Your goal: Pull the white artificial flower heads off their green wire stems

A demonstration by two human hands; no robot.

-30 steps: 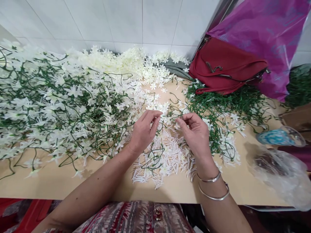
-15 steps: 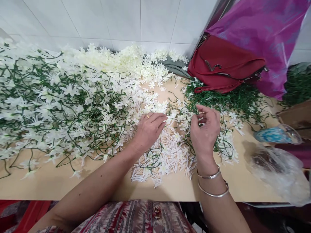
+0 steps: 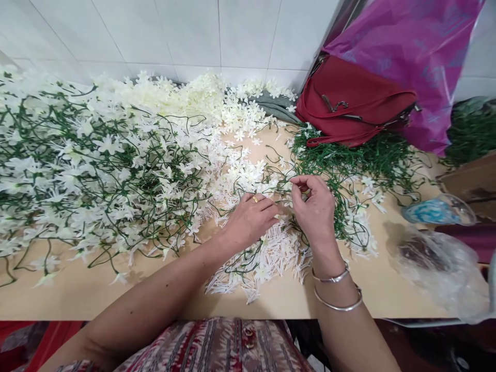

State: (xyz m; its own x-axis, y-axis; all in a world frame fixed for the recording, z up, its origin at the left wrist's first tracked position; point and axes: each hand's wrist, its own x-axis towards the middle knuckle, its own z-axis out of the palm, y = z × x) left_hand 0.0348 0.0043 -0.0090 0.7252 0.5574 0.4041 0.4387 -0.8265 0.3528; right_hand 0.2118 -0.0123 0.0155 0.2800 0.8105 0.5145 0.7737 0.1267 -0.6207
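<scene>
- how many hands, and what do they hold?
- two. the left hand [image 3: 251, 219], wearing one ring [image 3: 254, 199], bends its fingers over one pile of white sticks [image 3: 277, 253], near middle; whether it grips anything cannot be told. the right hand [image 3: 315, 206] is curled, thumb and forefinger close together; anything between them is too small to tell.
- and the flowers?
- one big heap of stemmed white flowers [image 3: 108, 144] on the left, too many to count. loose white blossoms [image 3: 244, 173] lie just beyond the left hand.
- on the right?
- one heap of green stems [image 3: 356, 155], one red bag [image 3: 352, 103] at its far side.
</scene>
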